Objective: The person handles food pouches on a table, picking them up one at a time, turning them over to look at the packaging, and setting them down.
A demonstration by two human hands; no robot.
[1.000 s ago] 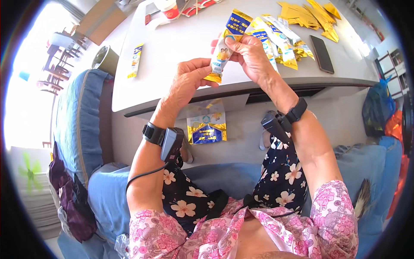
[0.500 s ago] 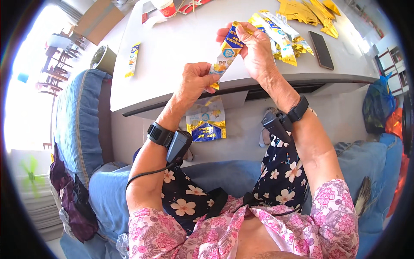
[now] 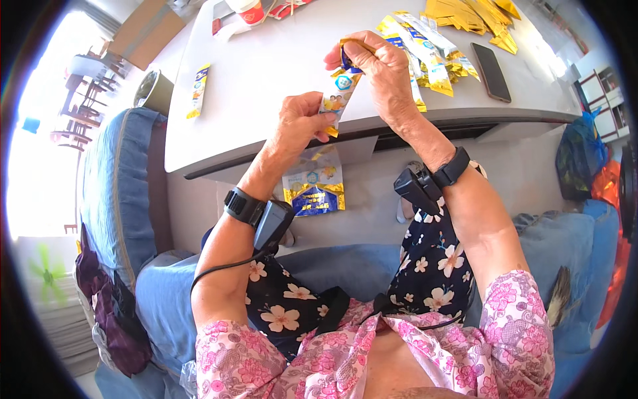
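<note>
Between my hands, above the near edge of the white table (image 3: 252,86), is a slim blue, white and gold sachet (image 3: 337,96). My left hand (image 3: 302,118) pinches its lower end between thumb and fingers. At the upper end my right hand (image 3: 382,66) is closed on the sachet, whose top is bent over and partly hidden by the fingers. Several similar sachets (image 3: 432,63) lie in a pile just right of my right hand. A single sachet (image 3: 199,91) rests apart on the left side of the table.
Flat gold pieces (image 3: 458,14) lie at the far right, near a dark phone (image 3: 491,72). A red and white paper cup (image 3: 248,9) stands at the back. Below the table edge is a blue and gold pouch (image 3: 315,189). A bin (image 3: 154,92) stands left of the table.
My right hand has turned and folded the sachet's top end over, so less of its blue part shows. My left hand keeps its pinch on the lower end.
</note>
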